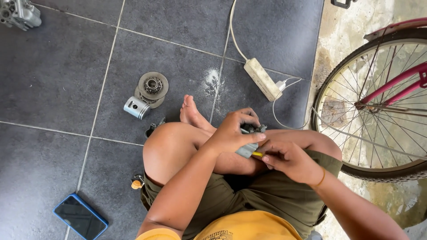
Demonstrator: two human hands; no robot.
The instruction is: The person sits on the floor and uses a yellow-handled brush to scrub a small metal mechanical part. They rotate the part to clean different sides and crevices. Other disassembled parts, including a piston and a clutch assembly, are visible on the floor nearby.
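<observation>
Grey metal shows between the person's hands: a small engine part [247,149] is held above the crossed legs, just in front of the olive shorts [271,195]. The left hand [233,131] closes over it from above, fingers curled round its upper end, where darker fittings poke out toward the far side. The right hand [289,161] is closed in a pinch on a thin yellow-tipped tool [257,154], whose tip touches the lower edge of the part. The part's long axis runs on a slant, from its pale lower end near the tool up and away toward the bicycle side; the tool lies nearly level, pointing to the left of the view.

No packages or signs lie about; the only lettering is a dark print on the yellow shirt [249,226] at the bottom edge, too cut off to make out.

On the dark tiled floor [53,80], beyond the left knee, a silvery piston [137,108] lies on its side, touching a round toothed clutch disc [152,86]. A blue-cased phone [80,216] lies face up, well apart, at the lower left. A white power strip [262,79] lies slantwise ahead with a charger plugged into its near end and a white cable trailing. A bicycle wheel [378,106] with a pink frame stands at the right. A grey metal casting [20,13] sits in the top left corner.
</observation>
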